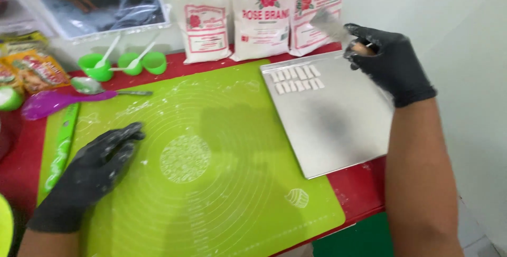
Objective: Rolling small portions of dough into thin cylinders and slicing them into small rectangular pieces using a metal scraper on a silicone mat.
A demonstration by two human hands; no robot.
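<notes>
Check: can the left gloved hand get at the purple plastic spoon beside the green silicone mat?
Probably yes. The left hand rests flat and empty on the green mat; the purple spoon lies just beyond it, uncovered, nothing between.

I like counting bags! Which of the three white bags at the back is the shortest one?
The left bag. Its top sits lower than the middle bag and the right bag, which both run off the picture's top edge.

Scraper blade (328,25) motion-blurred, handle hidden inside right hand (388,59); flour bags (261,14) at 12 o'clock cut by top edge; yellow-green object (4,230) at 8 o'clock cropped.
</notes>
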